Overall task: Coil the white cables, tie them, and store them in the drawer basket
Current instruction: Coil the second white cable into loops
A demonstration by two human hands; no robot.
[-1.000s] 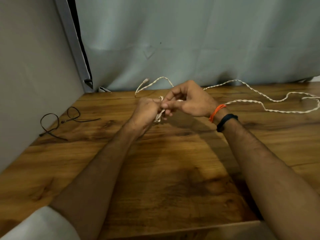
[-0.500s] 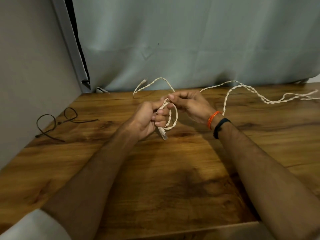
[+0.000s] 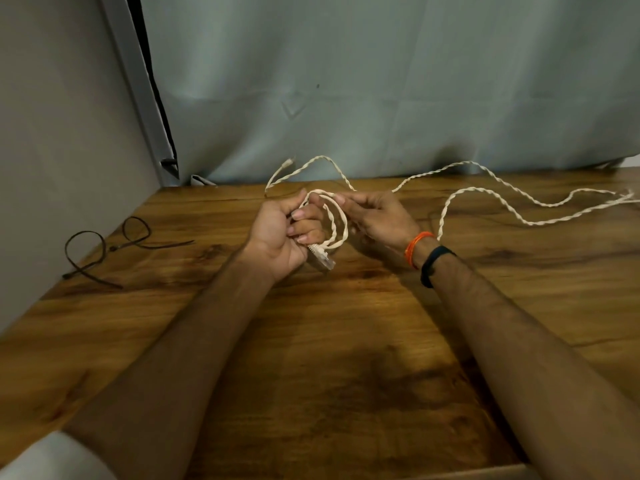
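Two loops now; hands (image 3: 332,223) grip cable (image 3: 341,220).

You have a wooden tabletop (image 3: 311,341) with strong brown grain in front of you. On its far left a thin dark cord (image 3: 104,251) lies in loose loops, close to the plain grey wall (image 3: 52,150). A pale grey-green cloth (image 3: 381,81) hangs behind the table's far edge, with a grey upright panel edge (image 3: 138,91) at its left side
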